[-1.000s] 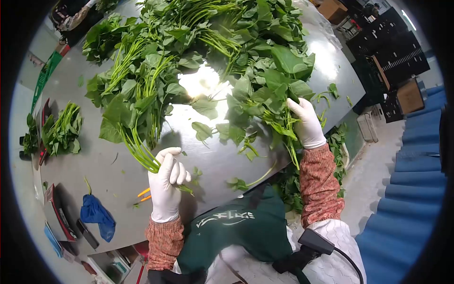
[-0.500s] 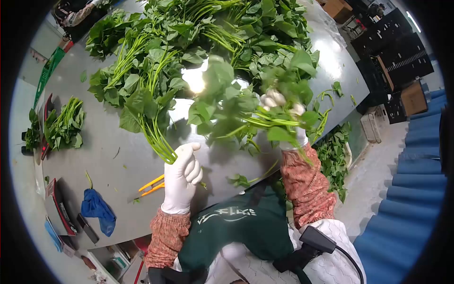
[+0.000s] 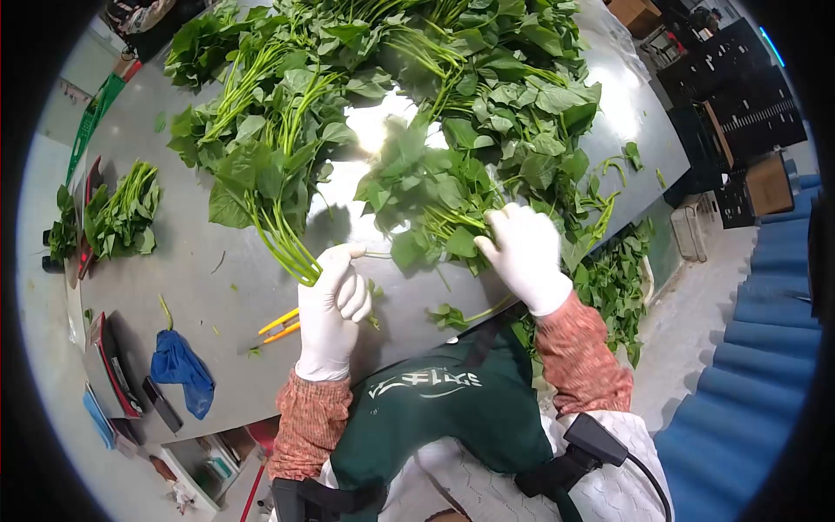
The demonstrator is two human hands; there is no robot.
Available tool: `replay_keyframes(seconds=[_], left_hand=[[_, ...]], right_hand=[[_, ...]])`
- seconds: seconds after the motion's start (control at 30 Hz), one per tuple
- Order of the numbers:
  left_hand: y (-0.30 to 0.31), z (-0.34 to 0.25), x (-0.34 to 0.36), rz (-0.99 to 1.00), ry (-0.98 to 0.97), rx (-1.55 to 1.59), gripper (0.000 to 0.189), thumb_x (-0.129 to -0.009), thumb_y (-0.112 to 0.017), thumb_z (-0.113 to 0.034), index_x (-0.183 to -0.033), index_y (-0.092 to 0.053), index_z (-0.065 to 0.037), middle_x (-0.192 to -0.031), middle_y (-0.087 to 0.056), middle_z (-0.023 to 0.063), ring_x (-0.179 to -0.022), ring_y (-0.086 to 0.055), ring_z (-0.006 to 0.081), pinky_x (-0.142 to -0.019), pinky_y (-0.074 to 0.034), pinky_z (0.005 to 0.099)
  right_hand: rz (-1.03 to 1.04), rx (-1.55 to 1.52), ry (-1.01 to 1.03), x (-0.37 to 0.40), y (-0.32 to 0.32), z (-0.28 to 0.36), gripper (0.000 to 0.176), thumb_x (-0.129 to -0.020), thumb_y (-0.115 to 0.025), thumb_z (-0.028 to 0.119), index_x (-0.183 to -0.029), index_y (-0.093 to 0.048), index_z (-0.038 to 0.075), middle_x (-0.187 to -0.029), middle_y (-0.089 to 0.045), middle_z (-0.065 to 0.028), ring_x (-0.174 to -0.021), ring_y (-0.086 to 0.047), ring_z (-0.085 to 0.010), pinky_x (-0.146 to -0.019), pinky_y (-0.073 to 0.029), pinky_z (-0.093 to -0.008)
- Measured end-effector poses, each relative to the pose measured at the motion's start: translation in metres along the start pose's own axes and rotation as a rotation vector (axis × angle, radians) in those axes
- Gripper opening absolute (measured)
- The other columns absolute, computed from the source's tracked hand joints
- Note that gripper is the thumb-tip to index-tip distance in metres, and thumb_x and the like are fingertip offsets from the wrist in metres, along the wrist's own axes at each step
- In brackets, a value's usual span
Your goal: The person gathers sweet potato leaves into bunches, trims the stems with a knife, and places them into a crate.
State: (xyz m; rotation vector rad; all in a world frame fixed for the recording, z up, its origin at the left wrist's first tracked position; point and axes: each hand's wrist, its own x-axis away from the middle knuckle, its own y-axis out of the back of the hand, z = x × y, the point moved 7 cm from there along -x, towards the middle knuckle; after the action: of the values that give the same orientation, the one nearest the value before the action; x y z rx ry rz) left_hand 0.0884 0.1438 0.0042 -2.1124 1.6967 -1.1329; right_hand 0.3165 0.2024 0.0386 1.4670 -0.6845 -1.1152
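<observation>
left hand: white-gloved left hand point(image 3: 330, 309) is closing in a fist, fingers curling into the palm, clamping the cut stem ends of the left bunch point(image 3: 283, 235).
left bunch: stems are slanting up and left out of the fist, broad leaves are lying toward the pile point(image 3: 300, 96).
right hand: white-gloved right hand point(image 3: 529, 261) is reaching in palm down, fingers partly bending over the stem ends of the right bunch point(image 3: 439, 196), thumb sitting apart below them. Contact is showing; can't tell how firmly it's gripping.
right bunch: leaves are pointing left and up, away from the hand, partly blurring; lying between the two hands and the pile, over the bright glare on the metal table point(image 3: 196, 287).
pile: stemmed greens are covering the far part of the table, bunches overlapping.
side bunch: smaller bunch point(image 3: 124, 213) is lying near the table's left edge, well apart from the pile.
yellow handles: pair of yellow handles point(image 3: 280, 326) is lying just beside the left hand; rest of the tool is too unclear to tell.
loose sprig: leafy sprig point(image 3: 448, 315) is lying at the near table edge, between the hands.
blue cloth: crumpled blue cloth point(image 3: 184, 365) is lying on the near left part of the table.
lower greens: more greens point(image 3: 613, 283) are showing below the table's right edge, beyond the right sleeve point(image 3: 578, 352).
</observation>
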Motion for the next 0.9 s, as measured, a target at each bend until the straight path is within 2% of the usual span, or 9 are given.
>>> replay_keyframes(seconds=[0.1,0.23,0.4,0.43,0.57,0.6,0.67,0.77,0.9], left_hand=[[0.003,-0.009,0.007,-0.035,-0.028,-0.023,0.019,-0.098,-0.051,-0.018,-0.1,-0.059,-0.001,-0.052,-0.025,-0.0078,-0.04,-0.022,0.0032,-0.037,-0.019,0.0212],[0.011,-0.013,0.011,-0.041,-0.068,-0.018,0.018,-0.097,-0.054,-0.017,-0.1,-0.059,0.0,-0.053,-0.027,-0.0078,-0.041,-0.023,0.0033,-0.039,-0.019,0.0212],[-0.019,-0.007,0.008,-0.034,-0.031,-0.118,0.016,-0.094,-0.058,-0.015,-0.1,-0.061,-0.001,-0.053,-0.03,-0.0097,-0.04,-0.023,0.002,-0.038,-0.018,0.0211],[-0.023,-0.005,0.007,0.056,-0.008,-0.045,0.015,-0.092,-0.062,-0.011,-0.103,-0.063,-0.001,-0.074,-0.058,-0.0029,-0.043,-0.031,0.0006,-0.04,-0.023,0.0189],[-0.035,0.004,-0.001,0.004,0.042,-0.121,0.018,-0.089,-0.067,-0.013,-0.101,-0.063,0.0,-0.068,-0.054,-0.0057,-0.047,-0.037,-0.0006,-0.041,-0.024,0.0181],[-0.035,0.007,-0.002,0.006,0.033,-0.117,0.018,-0.089,-0.067,-0.013,-0.101,-0.063,0.0,-0.067,-0.053,-0.0055,-0.047,-0.037,-0.0005,-0.041,-0.025,0.018],[-0.035,0.012,-0.005,0.014,0.022,-0.107,0.017,-0.089,-0.067,-0.012,-0.099,-0.063,0.001,-0.064,-0.053,-0.0052,-0.046,-0.037,-0.0002,-0.042,-0.025,0.0178],[-0.035,0.012,-0.003,-0.01,-0.008,-0.079,0.011,-0.091,-0.064,-0.011,-0.095,-0.061,-0.001,-0.061,-0.05,-0.0062,-0.043,-0.035,0.0004,-0.041,-0.024,0.019],[-0.009,0.009,-0.013,-0.052,-0.081,0.083,0.014,-0.093,-0.062,-0.012,-0.082,-0.054,-0.007,-0.053,-0.034,-0.0094,-0.04,-0.026,0.0018,-0.039,-0.019,0.0216]], right_hand=[[-0.078,-0.398,-0.097,0.007,-0.024,-0.021,0.011,-0.079,-0.069,0.014,-0.086,-0.067,0.006,-0.075,-0.061,-0.0115,-0.069,-0.061,-0.0287,-0.062,-0.049,-0.0337],[0.153,-1.401,-0.568,0.003,-0.026,-0.02,0.012,-0.088,-0.064,0.009,-0.094,-0.065,-0.001,-0.076,-0.062,0.0016,-0.072,-0.057,-0.0075,-0.063,-0.048,-0.0246],[0.19,-1.347,-0.53,-0.005,-0.008,0.01,0.018,-0.087,-0.065,0.007,-0.101,-0.055,0.002,-0.074,-0.057,0.001,-0.063,-0.05,-0.0034,-0.056,-0.042,-0.0188],[0.18,-1.349,-0.473,-0.004,-0.012,0.016,0.018,-0.087,-0.066,0.007,-0.1,-0.055,0.001,-0.074,-0.057,0.0008,-0.063,-0.05,-0.0035,-0.056,-0.042,-0.0195],[0.081,-1.251,-0.259,-0.003,-0.004,0.046,0.017,-0.085,-0.067,0.007,-0.096,-0.056,0.001,-0.073,-0.059,-0.0022,-0.061,-0.052,-0.0068,-0.055,-0.044,-0.0228],[0.202,-1.216,-0.273,0.0,0.0,0.055,0.015,-0.085,-0.067,0.007,-0.095,-0.056,0.001,-0.077,-0.06,-0.0054,-0.062,-0.052,-0.0089,-0.058,-0.045,-0.0249],[0.071,-0.99,-0.031,-0.005,0.014,0.065,0.014,-0.085,-0.065,0.005,-0.094,-0.055,0.001,-0.081,-0.057,-0.0061,-0.065,-0.052,-0.0108,-0.06,-0.045,-0.0269],[0.048,-1.134,-0.165,0.003,0.008,0.061,0.013,-0.086,-0.064,0.006,-0.092,-0.054,0.001,-0.081,-0.052,-0.0042,-0.068,-0.052,-0.013,-0.061,-0.045,-0.0284],[-0.361,-1.707,-0.531,0.018,-0.002,0.02,0.017,-0.096,-0.053,0.019,-0.089,-0.052,0.004,-0.079,-0.05,-0.0014,-0.064,-0.046,-0.0107,-0.057,-0.039,-0.0257]])
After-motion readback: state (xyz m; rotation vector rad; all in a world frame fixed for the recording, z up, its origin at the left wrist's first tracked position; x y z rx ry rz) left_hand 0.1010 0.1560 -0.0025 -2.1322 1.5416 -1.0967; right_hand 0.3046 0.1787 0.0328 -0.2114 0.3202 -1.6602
